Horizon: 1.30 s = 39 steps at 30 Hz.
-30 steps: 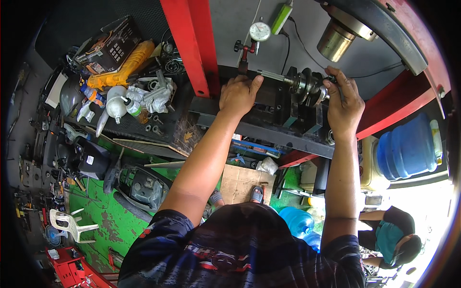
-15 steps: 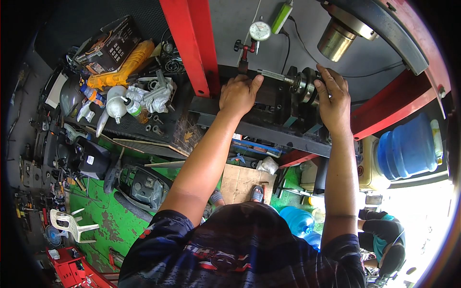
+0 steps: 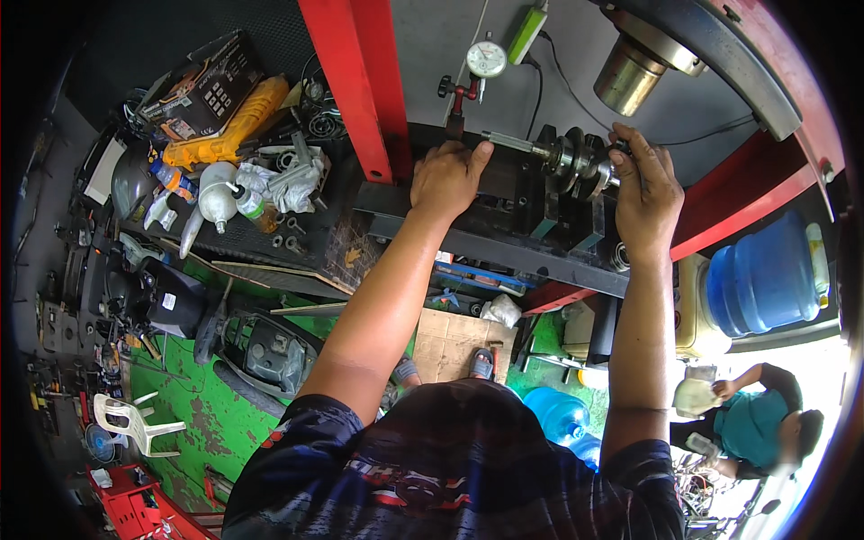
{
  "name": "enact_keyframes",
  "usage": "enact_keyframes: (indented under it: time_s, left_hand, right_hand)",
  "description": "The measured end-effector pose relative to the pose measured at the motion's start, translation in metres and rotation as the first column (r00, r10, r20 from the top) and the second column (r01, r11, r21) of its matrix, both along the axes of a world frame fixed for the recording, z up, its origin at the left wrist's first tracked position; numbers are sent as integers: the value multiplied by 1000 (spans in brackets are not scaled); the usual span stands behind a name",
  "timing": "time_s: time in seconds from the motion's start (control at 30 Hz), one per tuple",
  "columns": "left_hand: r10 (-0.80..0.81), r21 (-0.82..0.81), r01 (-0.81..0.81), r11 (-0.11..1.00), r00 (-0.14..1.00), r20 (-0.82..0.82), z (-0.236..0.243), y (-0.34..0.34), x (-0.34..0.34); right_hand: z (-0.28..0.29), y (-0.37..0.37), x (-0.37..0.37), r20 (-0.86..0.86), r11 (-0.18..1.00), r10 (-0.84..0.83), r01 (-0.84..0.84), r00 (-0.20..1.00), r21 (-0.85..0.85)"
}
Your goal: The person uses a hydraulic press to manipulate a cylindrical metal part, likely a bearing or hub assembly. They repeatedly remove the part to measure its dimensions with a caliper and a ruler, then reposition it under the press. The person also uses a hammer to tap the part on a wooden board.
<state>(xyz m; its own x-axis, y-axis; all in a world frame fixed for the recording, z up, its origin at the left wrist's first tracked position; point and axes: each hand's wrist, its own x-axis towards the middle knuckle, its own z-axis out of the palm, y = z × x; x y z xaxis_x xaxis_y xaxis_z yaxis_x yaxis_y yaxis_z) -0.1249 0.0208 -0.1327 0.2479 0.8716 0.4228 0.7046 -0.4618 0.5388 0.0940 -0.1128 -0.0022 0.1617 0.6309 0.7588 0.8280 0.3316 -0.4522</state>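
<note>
A crankshaft [image 3: 571, 164] with round metal webs lies across dark upright supports [image 3: 538, 211] on the press bed. Its slim shaft [image 3: 509, 141] points left. My right hand [image 3: 650, 191] is closed on the right end of the crankshaft, thumb and fingers pinching it. A dial gauge [image 3: 486, 60] hangs on a red clamp [image 3: 463, 93] above the shaft's left tip, and I cannot tell whether its probe touches anything. My left hand [image 3: 447, 180] wraps round the foot of the gauge stand [image 3: 455, 126], thumb raised; its fingertips are hidden.
Red press posts [image 3: 360, 81] flank the bed, and a metal ram [image 3: 633, 79] hangs overhead. At left a bench holds a yellow tool [image 3: 229, 126], a box [image 3: 202, 85] and bottles. A blue water jug [image 3: 760, 274] stands right. Another person [image 3: 751, 418] sits lower right.
My right hand has moved right, off the crankshaft's webs and onto its end, and the webs sit turned differently. My left hand stays put. The other person has shifted position.
</note>
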Motion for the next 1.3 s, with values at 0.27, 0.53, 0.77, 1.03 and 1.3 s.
enact_keyframes:
  time_s: [0.27,0.53,0.77,1.03,1.3]
  left_hand:
    - [4,14,-4,1000,1000,-11,4,-3,0]
    - [3,-14,-3,1000,1000,-8,0,0,0]
    - [12,30,-12,999,1000,4,0,-2,1]
    - [9,69,-9,998,1000,8,-2,0,1]
    - [10,55,-10,998,1000,-1,2,-3,1]
  right_hand:
    - [-4,8,5,61,1000,-5,4,998,28]
    - [-6,11,6,74,1000,-20,20,997,8]
    - [-6,11,7,69,1000,-14,13,998,14]
    - [-8,14,8,59,999,3,-5,998,37]
    - [-12,20,8,136,999,-36,41,990,-32]
